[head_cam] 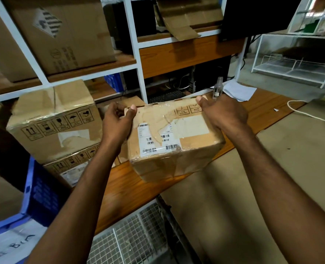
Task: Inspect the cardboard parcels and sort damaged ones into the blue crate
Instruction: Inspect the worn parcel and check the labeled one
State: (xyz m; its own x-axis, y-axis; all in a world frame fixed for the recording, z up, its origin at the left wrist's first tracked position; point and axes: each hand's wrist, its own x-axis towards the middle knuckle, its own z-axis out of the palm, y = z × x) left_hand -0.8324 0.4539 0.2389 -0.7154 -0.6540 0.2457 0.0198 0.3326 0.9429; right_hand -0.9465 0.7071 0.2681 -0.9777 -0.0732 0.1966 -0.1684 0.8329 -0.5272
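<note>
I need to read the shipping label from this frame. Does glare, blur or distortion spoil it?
Head view: tape glare streaks the label on the parcel, its print too soft to read; the wide lens splays the shelf uprights; the blue crate at lower left is blurred.

The parcel (177, 155) is finished in plain brown cardboard under glossy clear tape. A white shipping label (148, 138) printed with black barcodes is carried on its upper face. The stacked parcels (51, 121) are of the same brown and are marked with rows of black boxed pictograms. The crate (41, 195) is coloured blue. The tabletop (131, 189) is finished in orange-brown wood grain. The shelf frame (137, 54) is painted white. A white square grid is formed by the wire mesh (135, 235).
</note>
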